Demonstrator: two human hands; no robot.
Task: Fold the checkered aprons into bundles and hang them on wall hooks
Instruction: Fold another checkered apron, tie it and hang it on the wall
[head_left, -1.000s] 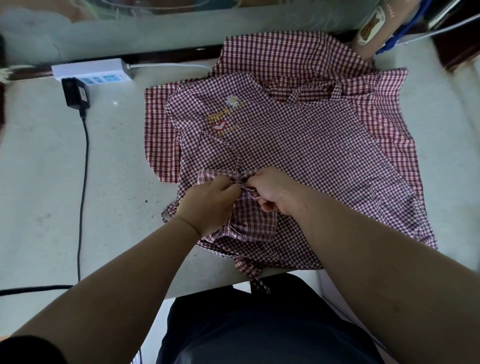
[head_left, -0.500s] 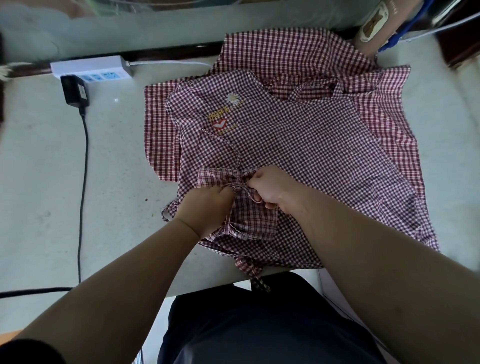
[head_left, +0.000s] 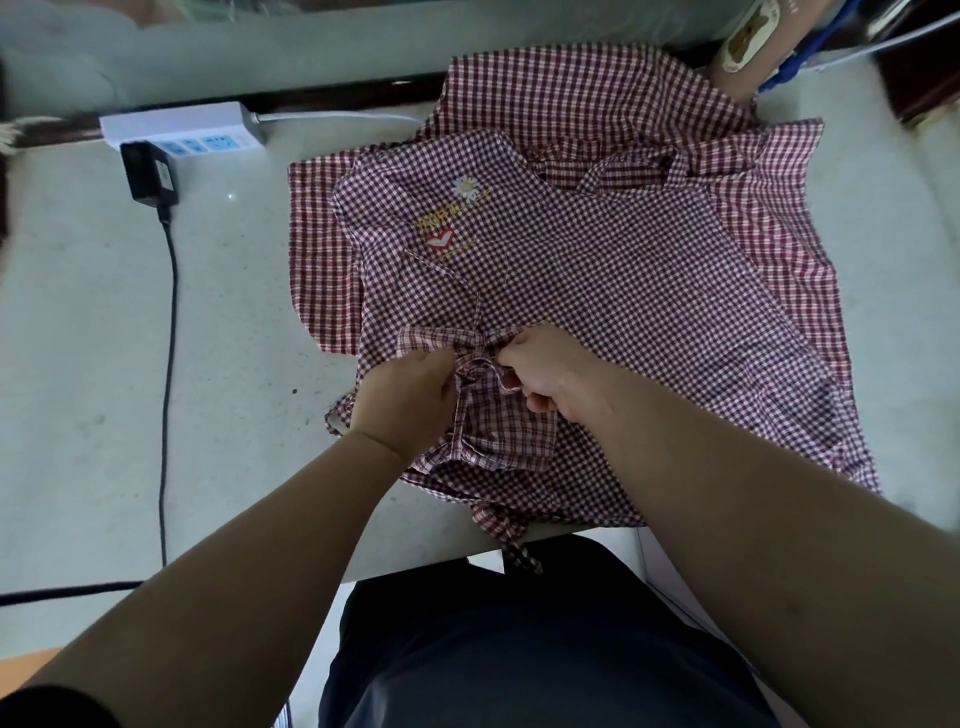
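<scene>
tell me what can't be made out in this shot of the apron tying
Head view only:
- Tie strap: the knot's state is hidden by the left hand and right hand pinching it.
- Apron count: the top apron covers the layers beneath.
- Yellow print: too small to read.
- Tan object, top right: cut off by the frame edge.
- Wall hooks: none in view.

One head-worn wide-angle camera looks forward and steeply down, close above the near edge of the table (head_left: 93, 364).
</scene>
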